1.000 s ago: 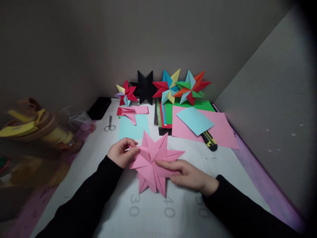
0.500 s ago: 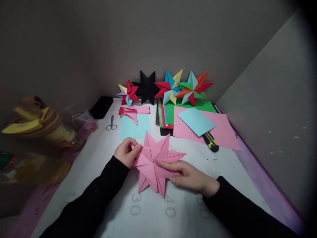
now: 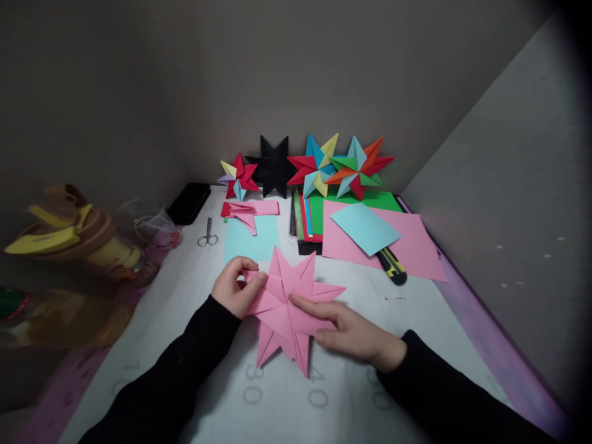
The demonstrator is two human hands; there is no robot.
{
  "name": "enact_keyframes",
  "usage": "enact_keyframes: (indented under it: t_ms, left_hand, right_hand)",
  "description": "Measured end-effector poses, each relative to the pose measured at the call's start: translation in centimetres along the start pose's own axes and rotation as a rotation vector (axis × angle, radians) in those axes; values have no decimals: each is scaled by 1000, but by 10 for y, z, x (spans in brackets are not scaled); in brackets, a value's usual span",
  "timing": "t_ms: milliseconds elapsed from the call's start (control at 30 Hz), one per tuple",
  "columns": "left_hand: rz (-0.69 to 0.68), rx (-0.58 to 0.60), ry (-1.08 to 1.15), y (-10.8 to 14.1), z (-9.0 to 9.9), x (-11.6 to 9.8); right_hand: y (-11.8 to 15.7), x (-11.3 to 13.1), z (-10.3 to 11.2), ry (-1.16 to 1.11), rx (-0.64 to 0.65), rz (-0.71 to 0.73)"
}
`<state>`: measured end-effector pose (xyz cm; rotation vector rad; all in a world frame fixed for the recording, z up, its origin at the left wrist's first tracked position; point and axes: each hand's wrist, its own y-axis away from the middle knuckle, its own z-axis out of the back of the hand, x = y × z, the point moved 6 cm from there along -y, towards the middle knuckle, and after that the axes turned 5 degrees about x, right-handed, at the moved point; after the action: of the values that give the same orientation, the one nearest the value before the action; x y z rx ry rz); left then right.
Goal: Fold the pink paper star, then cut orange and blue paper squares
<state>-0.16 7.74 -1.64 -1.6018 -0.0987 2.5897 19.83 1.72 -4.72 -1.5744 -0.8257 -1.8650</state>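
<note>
A pink folded paper star (image 3: 295,277) with several points is held just above the white table, between my two hands. My left hand (image 3: 235,288) pinches its left point, thumb on top and curled fingers behind. My right hand (image 3: 358,335) grips the star's right side. Its index finger stretches across the paper with the tip at the star's centre, and the thumb rests by the lower right edge. The remaining right fingers are mostly hidden.
Several finished stars, one of them a black star (image 3: 274,166), lean on the back wall. Small scissors (image 3: 208,234), a light blue sheet (image 3: 266,237), pink strips (image 3: 259,208), a pink sheet (image 3: 416,240) and a utility knife (image 3: 393,266) lie behind. A phone (image 3: 189,202) sits back left.
Both hands keep their hold on the star, and the right index fingertip stays at its centre. The star's lower points have tipped slightly toward me. The camera view has shifted a little.
</note>
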Motion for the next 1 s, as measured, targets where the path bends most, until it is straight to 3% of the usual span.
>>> enact_keyframes:
  t_ms: [133,233,467,667,1000]
  left_hand:
    - [-279,120,-160,1,2,-19]
    - [-344,211,-197,2,0,-24]
    - [-287,311,-201,0,-7,-23]
    - [-101,289,-214,-1,-5,-14]
    - [-4,220,-165,0,-6,-11]
  right_hand:
    - [0,0,1,4,-5,-4]
    - [-1,2,-1,16,12,1]
    - [-1,3,-4,41,45,-18]
    - [-1,3,-4,59,46,-24]
    - [-1,2,-5,55,58,-26]
